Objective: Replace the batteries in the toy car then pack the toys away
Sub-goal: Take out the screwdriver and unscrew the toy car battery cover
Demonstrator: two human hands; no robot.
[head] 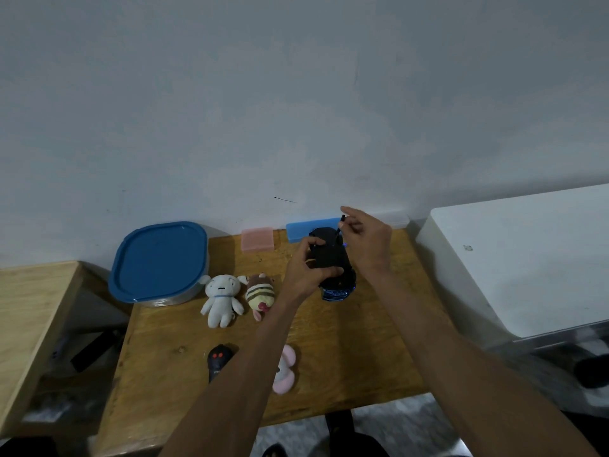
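The left hand (304,270) is gripping the black and blue plastic toy car (333,268) from its left side, holding it underside-up just above the wooden table (362,351), while the right hand (365,239) is pinching a thin black screwdriver (339,227) whose tip is pointing down at the car's far end. The car's long axis is running away from the person, its glossy blue nose nearest them, so the right hand is working from above and behind.

Remote (218,361) and pink plush (285,371) partly hidden by left forearm; screwdriver (340,226) tip too small to tell.
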